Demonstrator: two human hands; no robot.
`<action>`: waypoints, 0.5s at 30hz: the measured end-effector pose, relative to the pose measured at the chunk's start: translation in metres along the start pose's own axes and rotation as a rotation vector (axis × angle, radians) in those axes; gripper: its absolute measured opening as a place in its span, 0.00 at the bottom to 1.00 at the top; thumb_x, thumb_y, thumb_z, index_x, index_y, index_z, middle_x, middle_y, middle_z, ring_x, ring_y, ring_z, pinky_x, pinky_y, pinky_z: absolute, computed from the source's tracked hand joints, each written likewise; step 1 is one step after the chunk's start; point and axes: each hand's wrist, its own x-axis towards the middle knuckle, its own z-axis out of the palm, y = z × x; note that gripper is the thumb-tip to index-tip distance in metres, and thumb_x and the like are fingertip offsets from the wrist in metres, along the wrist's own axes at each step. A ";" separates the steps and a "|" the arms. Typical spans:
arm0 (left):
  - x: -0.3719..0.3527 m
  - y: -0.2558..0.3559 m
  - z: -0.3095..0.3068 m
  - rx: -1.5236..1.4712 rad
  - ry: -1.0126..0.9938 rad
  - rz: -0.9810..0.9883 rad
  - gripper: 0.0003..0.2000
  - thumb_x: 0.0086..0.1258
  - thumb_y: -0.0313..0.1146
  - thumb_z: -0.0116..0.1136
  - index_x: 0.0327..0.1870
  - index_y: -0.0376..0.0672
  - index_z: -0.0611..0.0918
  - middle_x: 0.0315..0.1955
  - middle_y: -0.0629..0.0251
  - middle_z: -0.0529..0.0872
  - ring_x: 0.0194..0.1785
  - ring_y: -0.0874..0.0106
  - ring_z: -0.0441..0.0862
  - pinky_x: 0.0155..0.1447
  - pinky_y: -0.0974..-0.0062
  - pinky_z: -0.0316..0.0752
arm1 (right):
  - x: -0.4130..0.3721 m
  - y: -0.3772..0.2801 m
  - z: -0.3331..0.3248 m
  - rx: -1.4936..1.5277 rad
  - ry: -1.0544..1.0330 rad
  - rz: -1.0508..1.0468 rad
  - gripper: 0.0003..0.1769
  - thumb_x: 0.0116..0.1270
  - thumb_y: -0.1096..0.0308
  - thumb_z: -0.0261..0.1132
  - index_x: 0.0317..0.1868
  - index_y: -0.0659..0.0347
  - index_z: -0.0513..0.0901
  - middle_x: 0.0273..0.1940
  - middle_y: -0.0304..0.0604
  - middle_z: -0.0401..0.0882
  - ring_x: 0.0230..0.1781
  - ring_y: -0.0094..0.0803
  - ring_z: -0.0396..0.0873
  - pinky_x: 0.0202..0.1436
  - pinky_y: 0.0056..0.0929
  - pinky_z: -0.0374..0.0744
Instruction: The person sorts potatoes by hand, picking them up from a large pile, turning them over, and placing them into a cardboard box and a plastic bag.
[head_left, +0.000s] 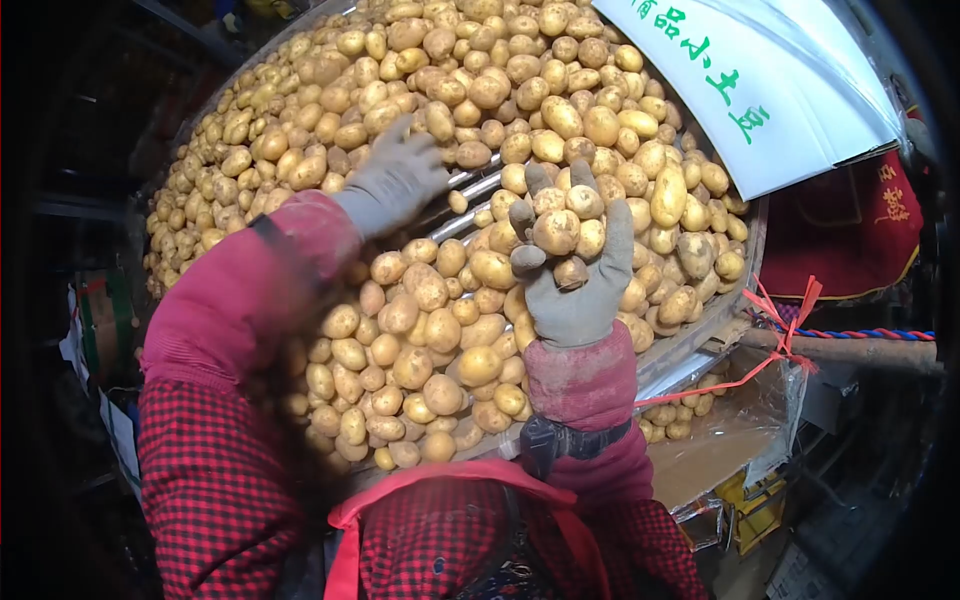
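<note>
My left hand (402,180), in a grey glove, reaches over the heap of potatoes (330,130). Its fingers are stretched out and slightly blurred at the edge of a gap, with no potato visible in them. Metal bars (478,187) show in that gap, where one small potato (457,202) lies. Palm up, my right hand (577,300) cups several small potatoes (557,231), its gloved fingers curled up around them. More potatoes (420,350) are spread below both hands, nearest my body.
A white carton panel (750,85) with green writing covers the upper right. Beside it is a red cloth (850,230). Red string (785,335) is tied around a wooden pole (860,349). Below the right rim, a cardboard box (715,455) stands beside more potatoes (680,412).
</note>
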 end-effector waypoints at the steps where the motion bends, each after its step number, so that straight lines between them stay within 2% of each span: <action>1: -0.008 -0.010 -0.004 0.064 -0.055 -0.105 0.07 0.64 0.37 0.67 0.41 0.53 0.84 0.37 0.71 0.84 0.57 0.67 0.81 0.72 0.50 0.67 | 0.000 -0.001 0.001 0.055 0.002 0.023 0.36 0.84 0.37 0.48 0.81 0.50 0.66 0.72 0.47 0.77 0.56 0.38 0.85 0.39 0.28 0.82; 2: -0.014 -0.018 -0.007 0.130 -0.108 -0.212 0.07 0.63 0.36 0.67 0.41 0.53 0.84 0.38 0.71 0.84 0.56 0.66 0.82 0.71 0.52 0.69 | 0.000 0.000 0.002 0.108 0.002 0.046 0.36 0.84 0.37 0.48 0.81 0.50 0.67 0.72 0.47 0.77 0.55 0.38 0.85 0.39 0.28 0.81; 4: -0.014 -0.019 -0.016 0.116 -0.083 -0.242 0.09 0.63 0.38 0.68 0.43 0.54 0.84 0.39 0.71 0.85 0.53 0.66 0.82 0.69 0.54 0.70 | 0.000 0.002 0.002 0.042 -0.014 0.017 0.36 0.84 0.37 0.48 0.81 0.50 0.67 0.71 0.47 0.78 0.55 0.38 0.85 0.39 0.28 0.81; 6: -0.006 -0.013 -0.021 0.026 -0.163 -0.312 0.10 0.64 0.38 0.69 0.45 0.54 0.84 0.40 0.72 0.86 0.52 0.66 0.82 0.64 0.58 0.72 | -0.002 0.004 0.004 -0.021 -0.022 -0.020 0.36 0.84 0.37 0.48 0.81 0.50 0.67 0.71 0.47 0.78 0.55 0.38 0.85 0.39 0.27 0.81; 7: -0.001 -0.009 -0.019 -0.025 -0.093 -0.189 0.13 0.64 0.39 0.69 0.49 0.54 0.84 0.42 0.71 0.86 0.53 0.66 0.82 0.57 0.62 0.76 | -0.003 0.005 0.007 -0.073 -0.036 -0.072 0.36 0.84 0.37 0.48 0.81 0.50 0.67 0.71 0.47 0.78 0.55 0.37 0.85 0.39 0.27 0.81; 8: 0.004 0.003 -0.017 -0.152 -0.118 -0.130 0.16 0.65 0.39 0.68 0.54 0.52 0.83 0.43 0.69 0.86 0.53 0.65 0.83 0.53 0.64 0.78 | -0.004 0.006 0.008 -0.126 -0.048 -0.119 0.36 0.85 0.37 0.48 0.81 0.50 0.68 0.71 0.46 0.78 0.55 0.37 0.85 0.39 0.27 0.81; 11: 0.019 0.030 0.003 -0.279 -0.154 -0.104 0.17 0.66 0.39 0.67 0.55 0.50 0.83 0.43 0.67 0.87 0.54 0.64 0.83 0.51 0.63 0.79 | 0.000 0.005 0.002 -0.044 -0.019 -0.041 0.35 0.85 0.37 0.48 0.80 0.51 0.69 0.70 0.47 0.79 0.53 0.37 0.86 0.39 0.28 0.82; 14: 0.040 0.031 0.024 -0.138 -0.165 -0.093 0.17 0.67 0.42 0.67 0.54 0.50 0.84 0.42 0.66 0.88 0.55 0.63 0.84 0.50 0.61 0.80 | 0.000 0.013 -0.001 -0.189 0.046 -0.137 0.35 0.85 0.38 0.47 0.79 0.51 0.69 0.68 0.46 0.79 0.52 0.37 0.86 0.38 0.28 0.82; 15: 0.042 0.030 0.014 -0.149 -0.288 -0.082 0.17 0.67 0.43 0.67 0.54 0.50 0.84 0.42 0.65 0.88 0.56 0.63 0.84 0.50 0.60 0.81 | -0.001 0.010 -0.001 -0.188 0.057 -0.136 0.35 0.85 0.38 0.47 0.79 0.51 0.69 0.68 0.46 0.79 0.52 0.37 0.86 0.38 0.28 0.82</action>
